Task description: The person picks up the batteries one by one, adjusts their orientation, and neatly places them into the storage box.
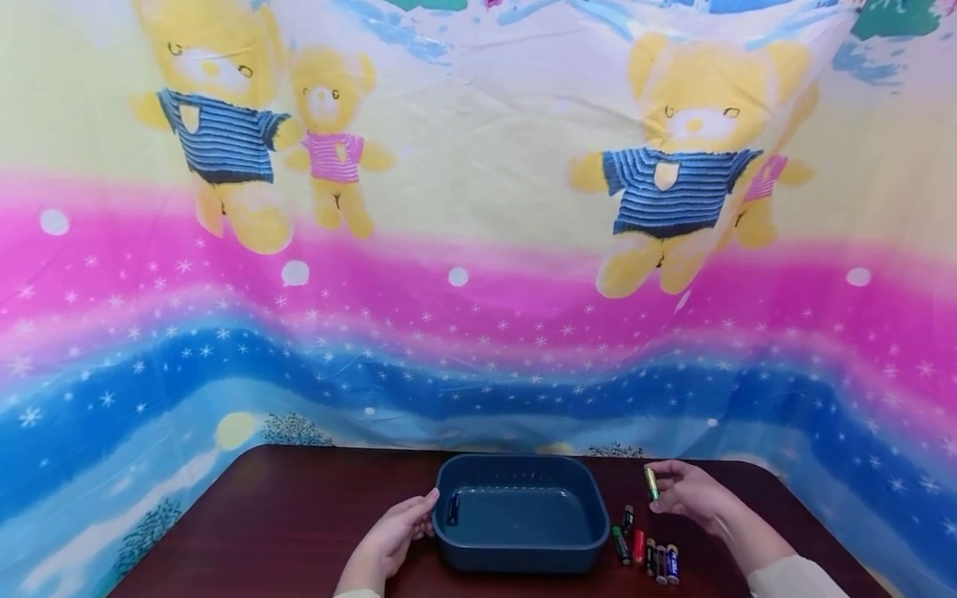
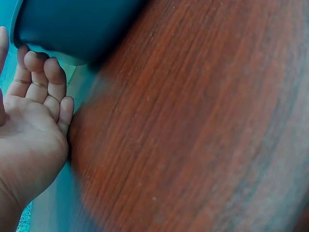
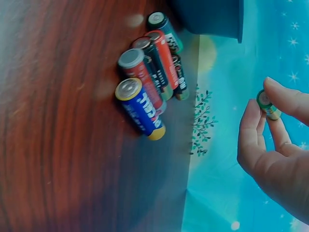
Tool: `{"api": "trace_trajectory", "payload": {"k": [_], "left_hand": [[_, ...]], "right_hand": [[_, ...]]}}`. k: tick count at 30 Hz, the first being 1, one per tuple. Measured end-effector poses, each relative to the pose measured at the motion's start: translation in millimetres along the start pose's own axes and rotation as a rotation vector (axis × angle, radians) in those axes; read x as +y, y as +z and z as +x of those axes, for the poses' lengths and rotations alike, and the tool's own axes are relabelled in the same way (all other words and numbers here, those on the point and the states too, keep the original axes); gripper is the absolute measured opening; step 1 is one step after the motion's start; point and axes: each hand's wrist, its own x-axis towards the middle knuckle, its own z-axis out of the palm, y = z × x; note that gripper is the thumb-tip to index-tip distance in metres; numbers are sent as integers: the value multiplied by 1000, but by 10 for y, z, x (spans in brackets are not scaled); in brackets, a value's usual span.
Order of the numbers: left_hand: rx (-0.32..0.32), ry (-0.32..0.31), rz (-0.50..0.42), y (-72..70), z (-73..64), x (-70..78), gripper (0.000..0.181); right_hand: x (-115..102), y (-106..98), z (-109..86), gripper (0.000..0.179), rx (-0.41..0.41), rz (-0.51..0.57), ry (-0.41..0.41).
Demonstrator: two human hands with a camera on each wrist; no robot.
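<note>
My right hand pinches a green and gold battery between thumb and fingertips, held above the table to the right of a dark blue plastic basin. In the right wrist view one end of this battery faces the camera. My left hand holds the basin's left side, its thumb at the rim and its fingers bent against the outer wall. Inside the basin, near its left wall, lies a dark battery.
Several loose batteries lie right of the basin, among them a red one, a green and black one and a blue one. The dark wooden table ends at a printed cloth backdrop with bears.
</note>
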Motion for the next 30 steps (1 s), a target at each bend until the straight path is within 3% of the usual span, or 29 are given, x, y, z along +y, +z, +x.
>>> {"api": "trace_trajectory", "payload": {"k": [10,17,22,30], "left_hand": [[14,21,-15,37,15,36,29],[-12,-5,69,-23,-20,110,31],[-24,-19,125,-54,-30,155,33],[-61,6,121,10,-8,160,28]], "right_hand": [[-167,50,38,68,7,-27,5],[-279,140,71,67,19,-83,-26],[-356,190,98,66,-26,-135,-82],[-424,241,153,66,-38,-161,-83]]}}
